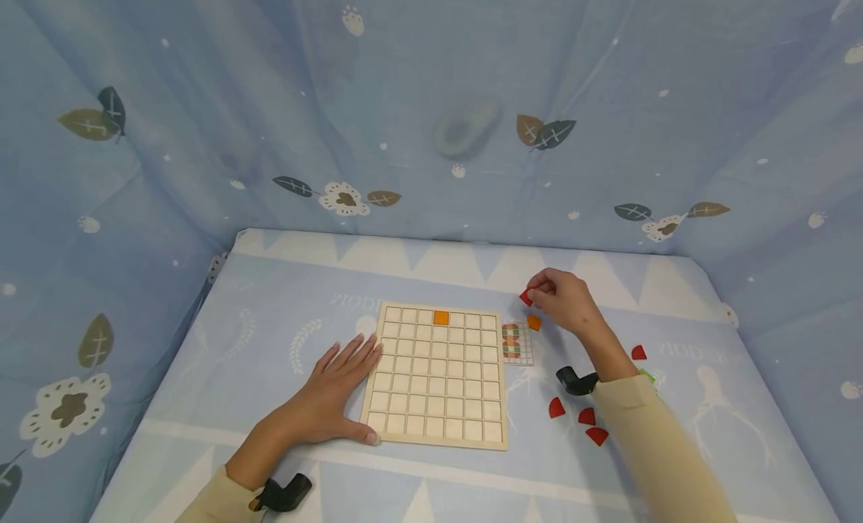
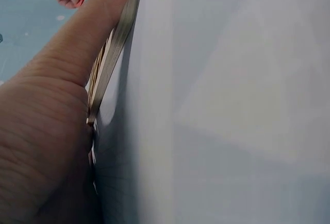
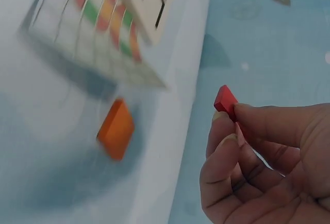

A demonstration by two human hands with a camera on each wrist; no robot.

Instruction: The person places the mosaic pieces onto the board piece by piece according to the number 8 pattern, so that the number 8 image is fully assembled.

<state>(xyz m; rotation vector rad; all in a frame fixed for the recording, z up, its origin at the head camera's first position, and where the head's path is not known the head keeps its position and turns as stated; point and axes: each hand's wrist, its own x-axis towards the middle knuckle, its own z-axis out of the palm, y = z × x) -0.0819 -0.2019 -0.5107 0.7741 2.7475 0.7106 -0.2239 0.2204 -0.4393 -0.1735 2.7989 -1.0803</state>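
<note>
Here, the left hand (image 1: 326,403) lies spread against the board (image 1: 435,407), probably to steady it; the right hand (image 1: 565,302) pinches a red piece (image 1: 525,297).

The table (image 1: 195,403) is covered with a pale blue and white printed cloth (image 1: 270,298). Directly on it lie a wooden grid board (image 1: 426,369), a patterned card (image 1: 518,345) beside it, one orange piece (image 1: 534,322), four red pieces (image 1: 587,416) and a partly hidden green piece (image 1: 649,376).
</note>
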